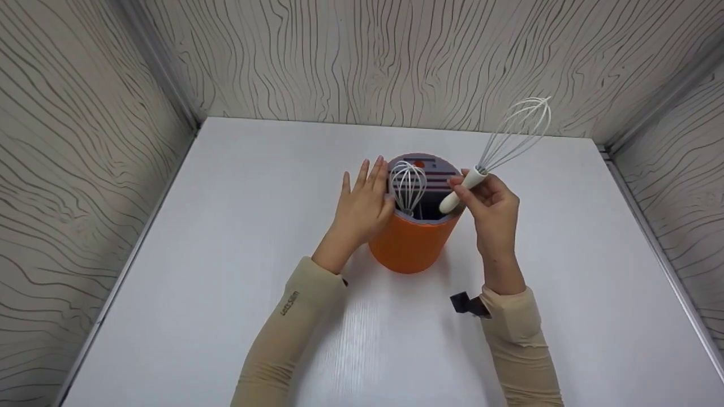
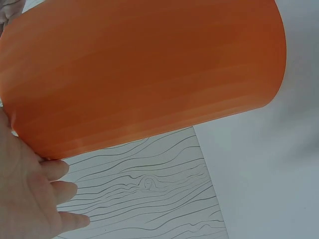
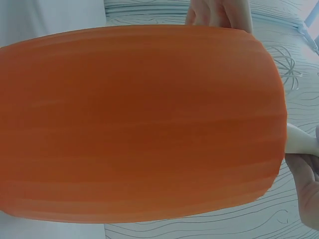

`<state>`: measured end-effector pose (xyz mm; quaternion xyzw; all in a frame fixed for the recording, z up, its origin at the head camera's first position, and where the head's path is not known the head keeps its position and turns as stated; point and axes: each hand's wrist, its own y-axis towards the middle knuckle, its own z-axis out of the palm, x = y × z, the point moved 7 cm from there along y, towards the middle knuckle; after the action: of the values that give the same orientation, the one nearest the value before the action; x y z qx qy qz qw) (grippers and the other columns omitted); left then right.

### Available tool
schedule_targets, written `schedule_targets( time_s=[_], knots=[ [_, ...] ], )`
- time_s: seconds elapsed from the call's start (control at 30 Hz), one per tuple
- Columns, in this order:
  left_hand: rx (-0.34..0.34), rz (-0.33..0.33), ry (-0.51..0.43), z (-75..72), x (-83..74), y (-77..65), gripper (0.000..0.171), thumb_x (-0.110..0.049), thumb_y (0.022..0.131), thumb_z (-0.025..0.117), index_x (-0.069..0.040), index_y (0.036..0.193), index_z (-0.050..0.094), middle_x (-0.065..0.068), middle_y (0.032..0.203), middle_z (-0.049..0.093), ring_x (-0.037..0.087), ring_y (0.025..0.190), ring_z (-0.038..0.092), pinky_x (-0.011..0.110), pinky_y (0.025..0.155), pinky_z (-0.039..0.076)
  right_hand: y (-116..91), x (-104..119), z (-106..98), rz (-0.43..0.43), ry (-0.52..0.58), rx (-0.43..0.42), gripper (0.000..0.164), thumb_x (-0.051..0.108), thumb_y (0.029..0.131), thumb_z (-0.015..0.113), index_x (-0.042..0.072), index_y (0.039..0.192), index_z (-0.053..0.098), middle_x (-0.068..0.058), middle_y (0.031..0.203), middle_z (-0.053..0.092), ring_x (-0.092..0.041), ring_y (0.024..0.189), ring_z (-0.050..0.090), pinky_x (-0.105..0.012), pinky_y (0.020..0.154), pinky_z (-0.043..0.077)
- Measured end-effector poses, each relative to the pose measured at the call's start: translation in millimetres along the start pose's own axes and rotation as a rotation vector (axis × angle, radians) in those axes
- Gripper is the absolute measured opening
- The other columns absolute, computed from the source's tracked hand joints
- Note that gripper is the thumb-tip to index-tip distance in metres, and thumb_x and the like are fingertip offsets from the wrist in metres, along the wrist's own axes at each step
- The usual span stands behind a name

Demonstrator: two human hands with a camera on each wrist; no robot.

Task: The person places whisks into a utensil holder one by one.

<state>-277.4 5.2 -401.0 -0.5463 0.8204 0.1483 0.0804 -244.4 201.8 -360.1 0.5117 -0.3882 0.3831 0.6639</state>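
Observation:
An orange cylindrical utensil holder (image 1: 413, 249) with a grey slotted top stands upright on the table. One whisk (image 1: 408, 185) stands in it at the left, wire loops up and its lower part hidden inside. My left hand (image 1: 365, 209) rests against the holder's left side near the rim, fingers extended. Between thumb and fingers, my right hand (image 1: 495, 209) pinches a second whisk (image 1: 474, 178) by its cream handle. That whisk tilts, its loops up to the right and its handle end over the dark opening. In the right wrist view, the holder (image 3: 139, 124) hides part of the handle.
The white table (image 1: 237, 226) extends around the holder on all sides. Wood-grain patterned panels (image 1: 362, 62) rise behind and at both sides. A small black device (image 1: 465, 303) is strapped at the right wrist.

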Motion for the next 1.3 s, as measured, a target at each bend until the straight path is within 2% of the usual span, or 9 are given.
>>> schedule_targets(
  time_s=[0.17, 0.3, 0.5, 0.77, 1.03, 1.3],
  knots=[
    [0.004, -0.001, -0.008, 0.7, -0.3, 0.0, 0.061, -0.032, 0.098, 0.028, -0.007, 0.152, 0.012, 0.004, 0.157, 0.012, 0.024, 0.144, 0.006, 0.054, 0.111, 0.004, 2, -4, 3, 0.01, -0.066, 0.018, 0.035, -0.004, 0.079, 0.072, -0.016, 0.109, 0.059, -0.009, 0.091, 0.072, -0.021, 0.091, 0.068, -0.028, 0.083, 0.051],
    [0.011, 0.0, -0.008, 0.7, -0.5, -0.2, 0.061, -0.033, 0.099, 0.027, -0.007, 0.152, 0.012, 0.003, 0.158, 0.011, 0.024, 0.144, 0.005, 0.054, 0.111, 0.004, 2, -6, 4, 0.016, -0.055, 0.04, 0.037, -0.007, 0.078, 0.071, -0.018, 0.111, 0.058, -0.009, 0.091, 0.072, -0.019, 0.088, 0.068, -0.027, 0.078, 0.053],
    [0.018, 0.0, -0.002, 0.5, 0.2, -0.1, 0.062, -0.034, 0.099, 0.028, -0.007, 0.152, 0.011, 0.003, 0.158, 0.01, 0.023, 0.144, 0.004, 0.054, 0.111, 0.004, 3, -6, 4, 0.014, -0.031, 0.044, 0.043, -0.011, 0.077, 0.07, -0.019, 0.116, 0.056, -0.01, 0.095, 0.071, -0.019, 0.091, 0.068, -0.028, 0.08, 0.052],
    [0.013, 0.0, 0.008, 0.1, 0.4, 0.2, 0.061, -0.033, 0.099, 0.028, -0.007, 0.152, 0.012, 0.004, 0.157, 0.011, 0.024, 0.144, 0.005, 0.055, 0.111, 0.005, 3, -8, 4, 0.044, -0.01, 0.046, 0.039, -0.009, 0.077, 0.071, -0.019, 0.112, 0.058, -0.011, 0.093, 0.071, -0.019, 0.088, 0.068, -0.029, 0.079, 0.053],
    [0.002, 0.005, 0.006, 0.1, 0.2, 0.5, 0.062, -0.033, 0.099, 0.028, -0.006, 0.152, 0.013, 0.004, 0.157, 0.012, 0.024, 0.144, 0.006, 0.055, 0.111, 0.006, 3, -9, 3, 0.052, -0.037, 0.037, 0.035, -0.006, 0.076, 0.073, -0.018, 0.106, 0.061, -0.021, 0.097, 0.069, -0.022, 0.088, 0.068, -0.03, 0.078, 0.053],
    [-0.007, 0.009, 0.014, -0.1, 0.1, 0.1, 0.061, -0.033, 0.099, 0.028, -0.007, 0.152, 0.014, 0.004, 0.157, 0.013, 0.025, 0.144, 0.007, 0.055, 0.111, 0.008, 4, -11, 0, 0.062, -0.021, 0.025, 0.03, -0.008, 0.076, 0.073, -0.013, 0.104, 0.063, -0.018, 0.095, 0.07, -0.022, 0.088, 0.068, -0.031, 0.078, 0.053]
  ],
)
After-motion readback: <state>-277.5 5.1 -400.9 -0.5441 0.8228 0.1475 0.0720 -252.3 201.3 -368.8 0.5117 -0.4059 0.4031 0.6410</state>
